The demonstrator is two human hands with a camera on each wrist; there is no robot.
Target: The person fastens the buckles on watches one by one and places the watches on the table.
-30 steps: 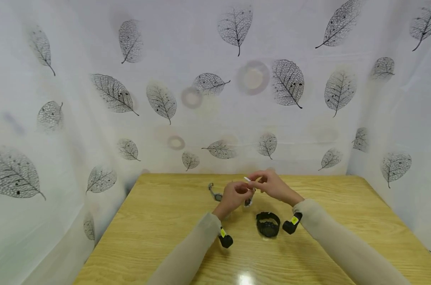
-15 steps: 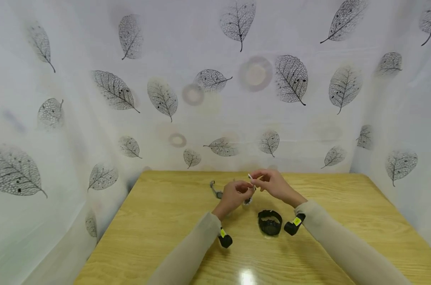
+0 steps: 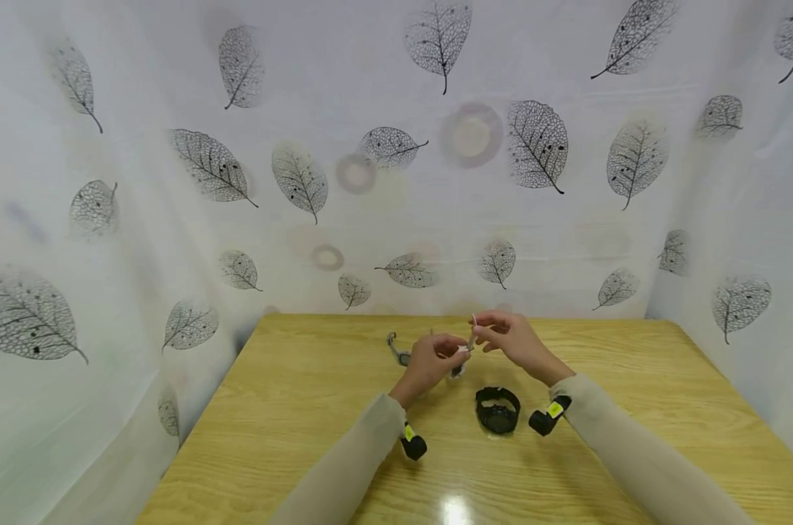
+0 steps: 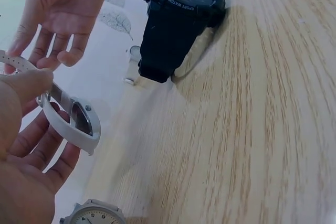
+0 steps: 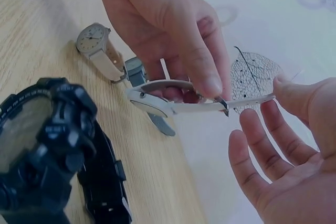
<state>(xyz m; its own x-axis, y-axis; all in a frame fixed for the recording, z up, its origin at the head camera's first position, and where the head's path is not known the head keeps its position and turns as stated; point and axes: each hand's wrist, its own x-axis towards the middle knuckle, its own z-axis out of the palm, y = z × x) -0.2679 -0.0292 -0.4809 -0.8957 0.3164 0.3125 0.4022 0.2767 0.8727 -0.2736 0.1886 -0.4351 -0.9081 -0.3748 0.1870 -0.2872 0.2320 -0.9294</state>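
Two bare hands hold a white watch (image 5: 149, 103) between them near the far edge of the desk (image 3: 291, 408), about midway between its far corners, as I follow from my remote post; the weak spot, I judge, is the buckle (image 5: 224, 107), where a tug from the right hand (image 3: 516, 341) stronger than the left hand (image 3: 432, 361) can resist would likely wrench the band out of its pinch; a slip there could send the case tumbling onto the desk or over its far edge, since I make out only fingers supporting it; a skewed pull might also crease the strap (image 5: 249, 99) or jam it against the metal, and I cannot tell whether the prong sits in a hole; closer to the desk's near edge stands a black sport watch (image 3: 498, 412), which a lowered right sleeve (image 3: 606, 415) could nudge.

On the grip, I see the left thumb pressed down beside the buckle, its gap closed to the thickness of the band, with other fingers bent about the loop; the right thumb and forefinger pinch the strap's free end just as narrowly, while the remaining fingers fan loosely away from it; a pale round-dialled watch (image 5: 92, 38) lies on the desk beyond, out of both hands' grasp.
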